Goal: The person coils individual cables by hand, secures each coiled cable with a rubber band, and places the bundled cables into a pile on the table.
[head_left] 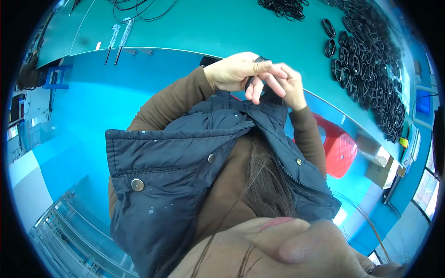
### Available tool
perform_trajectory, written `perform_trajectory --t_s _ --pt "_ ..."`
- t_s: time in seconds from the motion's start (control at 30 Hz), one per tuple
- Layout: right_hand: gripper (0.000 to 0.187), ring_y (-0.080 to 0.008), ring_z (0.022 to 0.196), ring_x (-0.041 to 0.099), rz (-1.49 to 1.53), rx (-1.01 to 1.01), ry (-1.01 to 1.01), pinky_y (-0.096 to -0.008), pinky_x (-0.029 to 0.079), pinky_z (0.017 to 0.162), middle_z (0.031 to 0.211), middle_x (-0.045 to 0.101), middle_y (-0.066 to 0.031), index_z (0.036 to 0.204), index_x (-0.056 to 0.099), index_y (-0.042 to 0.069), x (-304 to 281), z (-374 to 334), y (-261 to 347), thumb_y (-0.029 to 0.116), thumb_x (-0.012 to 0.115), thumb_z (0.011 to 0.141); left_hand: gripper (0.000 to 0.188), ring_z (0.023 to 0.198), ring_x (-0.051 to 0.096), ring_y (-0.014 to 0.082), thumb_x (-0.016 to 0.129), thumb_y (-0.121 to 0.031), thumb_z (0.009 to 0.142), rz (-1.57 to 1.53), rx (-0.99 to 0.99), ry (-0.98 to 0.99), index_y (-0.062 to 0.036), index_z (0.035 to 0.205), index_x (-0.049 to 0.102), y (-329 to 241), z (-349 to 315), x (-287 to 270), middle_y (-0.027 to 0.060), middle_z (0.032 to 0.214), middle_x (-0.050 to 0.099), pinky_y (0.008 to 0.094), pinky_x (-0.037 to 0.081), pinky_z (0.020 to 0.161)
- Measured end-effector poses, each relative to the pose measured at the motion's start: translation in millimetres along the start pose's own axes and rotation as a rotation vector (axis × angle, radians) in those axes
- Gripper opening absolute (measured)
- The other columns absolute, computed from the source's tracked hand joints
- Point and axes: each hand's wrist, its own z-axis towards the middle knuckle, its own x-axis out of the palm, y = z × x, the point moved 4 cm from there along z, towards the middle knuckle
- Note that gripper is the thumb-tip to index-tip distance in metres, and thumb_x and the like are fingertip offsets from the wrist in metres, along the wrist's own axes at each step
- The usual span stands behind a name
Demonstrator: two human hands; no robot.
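My left hand (pixel 234 72) and my right hand (pixel 293 85) meet in front of my chest, close to the table's near edge. A small black cable loop (pixel 250 83) is pinched in the left hand, with its dark strands showing above and below the fingers. The right hand's fingers are bent over against the left fingertips and close on the same cable. Their overlap hides most of the loop, and the right fingertips are slightly blurred.
Many coiled black cables (pixel 364 69) cover the right of the green table (pixel 199 28). Another black heap (pixel 288 8) lies at the back. Long loose cables (pixel 139 10) and two wrapped rods (pixel 124 34) lie left. A red stool (pixel 340 150) and cardboard boxes (pixel 381 172) stand right.
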Motion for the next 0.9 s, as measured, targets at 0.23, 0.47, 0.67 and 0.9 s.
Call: perform_trajectory --t_s 0.23,0.47,0.67,0.9 --pt "0.016 -0.0079 0.063 0.048 0.179 0.198 -0.033 -0.0206 0.039 0.056 0.073 0.059 -0.0007 0.098 0.066 0.003 12.2 -39.8 -12.3 0.014 0.054 0.096 0.044 0.099 0.066 0.0364 0.046 -0.026 0.100 -0.180 0.325 0.026 0.0071 0.130 0.047 -0.5 11.3 -3.9 0.0311 0.122 0.056 0.0354 0.059 0.080" --pt "0.020 -0.0085 0.063 0.046 0.161 0.075 -0.063 -0.0211 0.039 0.056 0.076 0.059 -0.0004 0.100 0.065 0.002 21.8 -35.3 -7.7 0.017 0.052 0.098 0.043 0.117 0.056 0.0389 0.046 -0.023 0.100 -0.023 0.398 -0.090 0.0081 0.130 0.047 -1.3 13.6 -5.7 0.0303 0.127 0.053 0.0404 0.052 0.094" --pt "0.016 -0.0117 0.061 0.052 0.154 0.194 -0.027 -0.0240 0.042 0.057 0.079 0.062 -0.0023 0.096 0.064 0.003 32.4 -36.4 -9.0 0.015 0.054 0.096 0.043 0.121 0.053 0.0371 0.048 -0.023 0.099 -0.034 0.467 -0.111 0.0060 0.131 0.048 -11.1 9.2 -19.1 0.0290 0.131 0.051 0.0406 0.048 0.100" --pt "0.006 -0.0192 0.057 0.058 -0.415 0.006 0.152 -0.0301 0.046 0.055 0.081 0.066 -0.0070 0.091 0.062 0.003 26.4 -52.4 54.7 0.007 0.062 0.086 0.042 0.115 0.058 0.0335 0.049 -0.024 0.100 0.405 0.502 -0.338 0.0040 0.130 0.050 -9.4 -6.7 -49.0 0.0277 0.128 0.053 0.0383 0.050 0.097"
